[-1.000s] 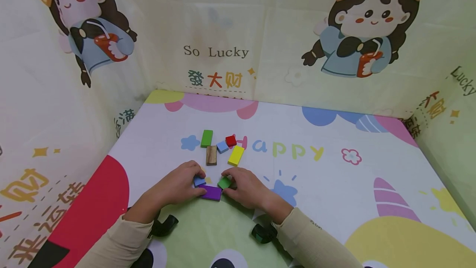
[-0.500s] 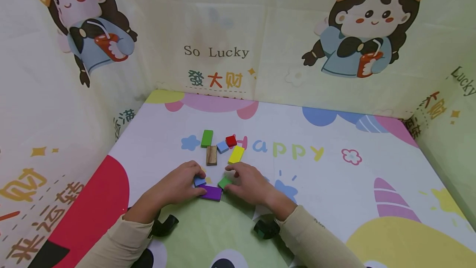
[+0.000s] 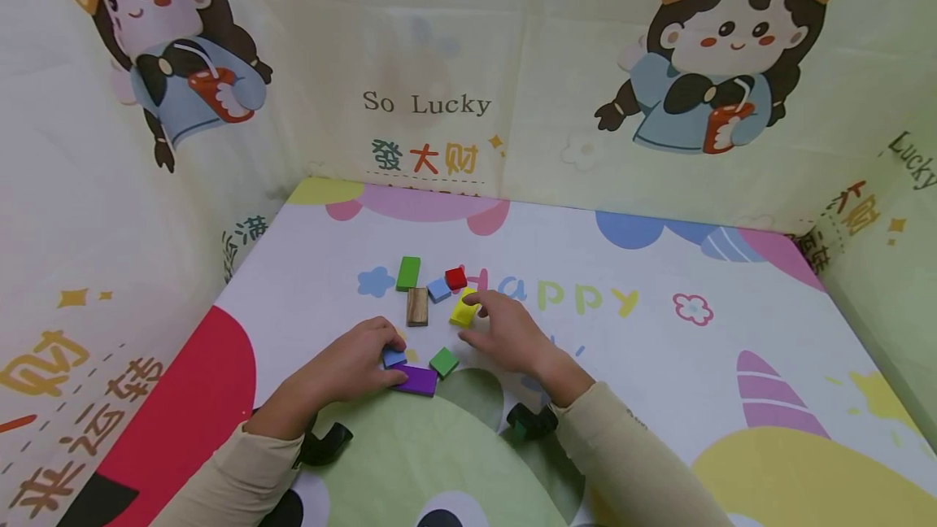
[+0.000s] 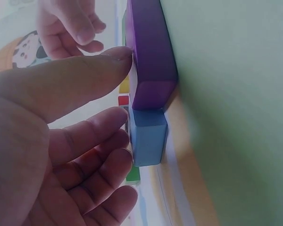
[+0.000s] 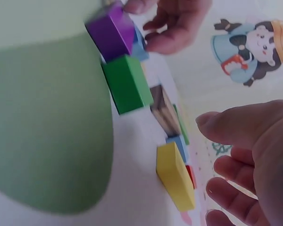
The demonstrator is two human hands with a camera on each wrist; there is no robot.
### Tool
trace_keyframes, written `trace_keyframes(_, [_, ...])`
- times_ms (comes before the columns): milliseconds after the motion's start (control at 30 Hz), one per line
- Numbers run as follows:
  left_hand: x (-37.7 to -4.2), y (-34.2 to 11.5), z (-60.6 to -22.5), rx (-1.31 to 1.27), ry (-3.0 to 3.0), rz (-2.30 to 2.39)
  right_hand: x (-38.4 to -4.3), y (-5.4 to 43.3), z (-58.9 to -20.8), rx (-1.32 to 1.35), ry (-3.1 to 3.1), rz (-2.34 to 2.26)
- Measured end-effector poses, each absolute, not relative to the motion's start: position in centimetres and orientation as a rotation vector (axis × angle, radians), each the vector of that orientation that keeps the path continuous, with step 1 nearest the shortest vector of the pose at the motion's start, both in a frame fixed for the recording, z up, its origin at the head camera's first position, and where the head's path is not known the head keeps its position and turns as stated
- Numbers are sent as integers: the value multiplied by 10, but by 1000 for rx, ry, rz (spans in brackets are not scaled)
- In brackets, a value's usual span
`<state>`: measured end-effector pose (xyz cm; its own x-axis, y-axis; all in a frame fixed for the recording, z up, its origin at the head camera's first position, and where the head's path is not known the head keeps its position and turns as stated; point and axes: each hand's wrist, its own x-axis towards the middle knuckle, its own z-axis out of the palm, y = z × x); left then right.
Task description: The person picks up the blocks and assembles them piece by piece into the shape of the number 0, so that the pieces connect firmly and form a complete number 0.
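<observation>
A smooth purple block [image 3: 419,381], a long straight-edged bar, is lying flat on a printed sheet [image 3: 622,356]. Against its left end a small blue block [image 3: 394,358] is showing plain, even faces. Just beyond its right end a chunky green block [image 3: 443,363] is sitting turned at an angle, its sides flat and matt. Farther beyond the purple block, a brown block [image 3: 417,307] is showing streaky wood grain along its oblong form, and a yellow block [image 3: 463,313], also oblong, is slanting to the right. Beyond those two, a second blue block [image 3: 439,291], a compact red block [image 3: 456,278] and an oblong green bar [image 3: 408,274] are lying.

The left hand [image 3: 362,363] is resting at the purple block's left end, thumb touching the purple block and loosely bent fingers at the small blue block, wrapping round neither. The right hand [image 3: 505,332] is hovering beyond the purple block, to its right, with thumb and fingers spread wide and holding nothing; the yellow block is lying just under its fingertips, and the chunky green block is lying between the two hands.
</observation>
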<state>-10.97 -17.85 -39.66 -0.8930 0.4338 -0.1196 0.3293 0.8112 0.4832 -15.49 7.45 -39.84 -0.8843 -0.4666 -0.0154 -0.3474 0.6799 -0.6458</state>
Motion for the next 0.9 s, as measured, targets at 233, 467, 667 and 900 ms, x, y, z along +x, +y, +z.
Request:
trace_keyframes(233, [-109,-178,-397,594,2777,684,-167,78,-403,-541,2749,-981])
trace_keyframes(467, [-109,-177,-396,561,2778,668,-175,77,-408,-497,2743,-992])
trace_keyframes(667, [-110,-176,-396,545,2772,663,-178,76,-412,-473,2730,-982])
trace_keyframes(900, [-111,-175,-397,535,2771,656,-180,76,-413,-465,2721,-975])
